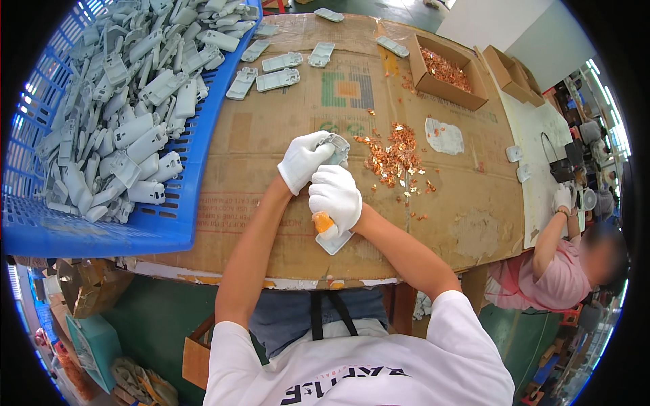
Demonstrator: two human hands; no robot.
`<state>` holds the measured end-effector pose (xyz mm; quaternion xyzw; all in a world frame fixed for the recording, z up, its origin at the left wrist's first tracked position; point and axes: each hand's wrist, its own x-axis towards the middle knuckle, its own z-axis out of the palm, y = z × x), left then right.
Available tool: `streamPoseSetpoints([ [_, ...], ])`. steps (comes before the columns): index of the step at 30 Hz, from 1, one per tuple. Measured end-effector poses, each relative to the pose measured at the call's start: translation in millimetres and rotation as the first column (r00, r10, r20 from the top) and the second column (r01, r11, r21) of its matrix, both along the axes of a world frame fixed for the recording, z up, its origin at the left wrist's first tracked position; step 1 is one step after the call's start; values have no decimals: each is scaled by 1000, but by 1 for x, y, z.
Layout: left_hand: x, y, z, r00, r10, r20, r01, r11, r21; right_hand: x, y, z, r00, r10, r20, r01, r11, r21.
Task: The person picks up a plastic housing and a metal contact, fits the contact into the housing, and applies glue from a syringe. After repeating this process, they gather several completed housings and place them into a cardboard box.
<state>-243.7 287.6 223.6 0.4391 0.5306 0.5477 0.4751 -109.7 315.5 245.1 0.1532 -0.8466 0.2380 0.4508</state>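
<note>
My left hand (302, 161), in a white glove, is closed on a grey plastic casing (336, 147) with an open, ribbed inside. Right beside it, my gloved right hand (336, 197) makes a fist close to the casing's near end. From the bottom of that fist sticks out the orange end of a handle (323, 222); the rest of this tool is hidden in the glove. Another grey casing lies flat (334, 244) on the cardboard partly under my right hand. To the right of my hands is a loose pile of small copper-coloured metal pieces (393, 157).
A blue plastic crate (193, 162) heaped with grey casings stands at the left. Several casings (277, 79) lie on the cardboard-covered table (271, 223). A cardboard box (443, 95) of copper pieces is at the far right. A co-worker (548, 271) in pink sits at the right.
</note>
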Motion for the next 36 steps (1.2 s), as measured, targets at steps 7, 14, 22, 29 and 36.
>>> streamPoseSetpoints([
  [7,6,-3,13,972,-8,237,-7,998,61,4,-6,3,1000,-14,26,12,997,82],
  [14,4,-2,12,978,-2,206,-6,999,37,4,-8,7,999,-34,26,31,991,127],
  [22,2,-3,11,974,-15,224,11,1000,19,3,-8,6,998,-53,36,48,989,139],
  [29,-4,-4,13,954,-123,275,112,992,55,3,-8,6,998,-47,44,40,989,139],
  [36,-3,-4,12,964,-142,224,128,989,77,3,-5,4,997,-50,54,44,992,116],
])
